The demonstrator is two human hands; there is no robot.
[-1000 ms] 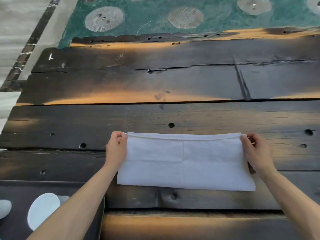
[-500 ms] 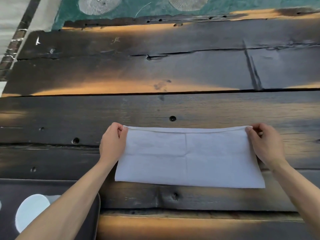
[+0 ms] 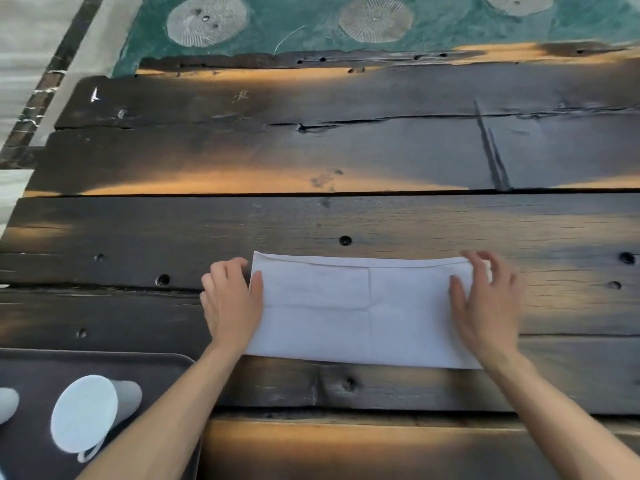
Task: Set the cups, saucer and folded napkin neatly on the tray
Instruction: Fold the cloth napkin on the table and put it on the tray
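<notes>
A white napkin (image 3: 360,311), folded into a long strip, lies flat on the dark plank table (image 3: 311,154). My left hand (image 3: 231,303) rests at its left end, thumb on the cloth and fingers curled just off its edge. My right hand (image 3: 486,303) lies over the right end with fingers spread and straight. At the bottom left is a dark tray (image 3: 162,372) holding a white cup (image 3: 86,412) with its handle toward me. A second white piece (image 3: 7,403) shows at the frame's left edge, mostly cut off.
Beyond the table's far edge lies a green floor surface (image 3: 294,15) with round patterned discs. A pale floor with a dark stripe (image 3: 52,81) runs along the left. The planks have knot holes and a long crack.
Both hands let go of the napkin's top corners, which they pinched before. The right hand has flattened onto the cloth, and the left has settled beside the left edge.
</notes>
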